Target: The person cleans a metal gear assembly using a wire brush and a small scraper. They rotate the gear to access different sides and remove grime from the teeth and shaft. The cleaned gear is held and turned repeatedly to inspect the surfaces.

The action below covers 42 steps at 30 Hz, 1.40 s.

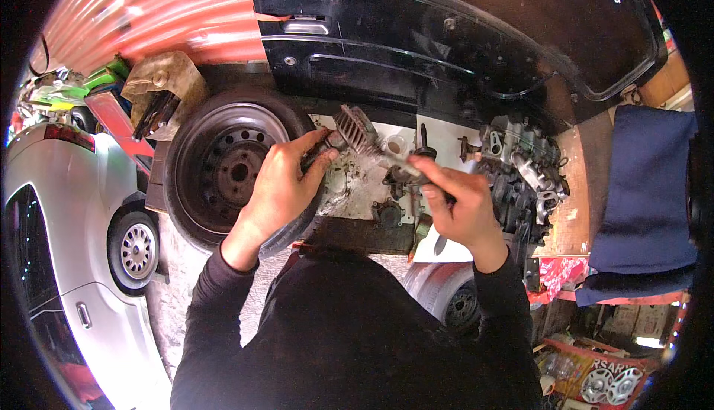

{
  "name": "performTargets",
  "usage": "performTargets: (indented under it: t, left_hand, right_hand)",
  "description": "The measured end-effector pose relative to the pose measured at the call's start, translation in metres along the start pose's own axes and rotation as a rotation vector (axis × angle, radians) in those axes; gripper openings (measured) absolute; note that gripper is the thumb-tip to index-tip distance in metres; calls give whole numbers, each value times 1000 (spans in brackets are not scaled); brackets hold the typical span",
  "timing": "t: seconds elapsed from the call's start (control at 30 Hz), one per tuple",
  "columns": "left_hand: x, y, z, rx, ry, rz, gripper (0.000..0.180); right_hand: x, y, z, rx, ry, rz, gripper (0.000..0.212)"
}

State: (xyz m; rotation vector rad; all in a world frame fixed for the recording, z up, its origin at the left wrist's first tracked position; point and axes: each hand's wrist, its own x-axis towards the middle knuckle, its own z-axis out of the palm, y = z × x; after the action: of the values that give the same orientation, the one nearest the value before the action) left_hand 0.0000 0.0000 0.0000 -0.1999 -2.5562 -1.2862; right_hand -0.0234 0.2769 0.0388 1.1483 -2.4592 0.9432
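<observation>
My left hand (285,176) is closed around the dark neck of a finned grey metal part (354,129), held up above the work surface. Its ribbed end points away from me. My right hand (462,200) grips a slim, light-coloured brush-like tool (401,163), blurred, whose tip meets the ribbed side of the part. What kind of part it is, I cannot make out. Beneath and between the hands lie small dark metal engine parts (387,214) and a pale round cup-like piece (395,144).
A wheel with a tyre (177,176) stands left of my left hand. An engine block (520,179) sits to the right. Behind is a black vehicle panel (357,60). A silver car (89,261) is at far left, a dark blue cloth (641,187) at far right.
</observation>
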Motion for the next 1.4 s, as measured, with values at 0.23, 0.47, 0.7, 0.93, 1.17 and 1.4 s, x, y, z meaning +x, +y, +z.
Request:
performTargets:
  t: [0.23, 0.47, 0.7, 0.93, 1.17, 1.4]
  left_hand:
    - [-7, 1, 11, -228, 25, -1, 32]
    - [-9, 11, 13, -310, 7, -83, 31]
    - [-11, 10, 8, -193, 112, -11, 33]
    - [-16, 5, 6, -136, 41, -48, 32]
    - [-19, 3, 7, -106, 74, 61, 35]
    - [-19, 9, 9, 16, 145, 146, 36]
  right_hand:
    - [-5, 4, 25, 10, 3, 55, 41]
    - [-2, 1, 11, -12, -35, 90, 42]
    - [10, -1, 1, 9, 29, 49, 41]
    - [11, -11, -5, 20, -21, 7, 37]
    - [2, -9, -5, -34, -156, 74, 38]
    - [-1, -11, 17, 21, 29, 35, 38]
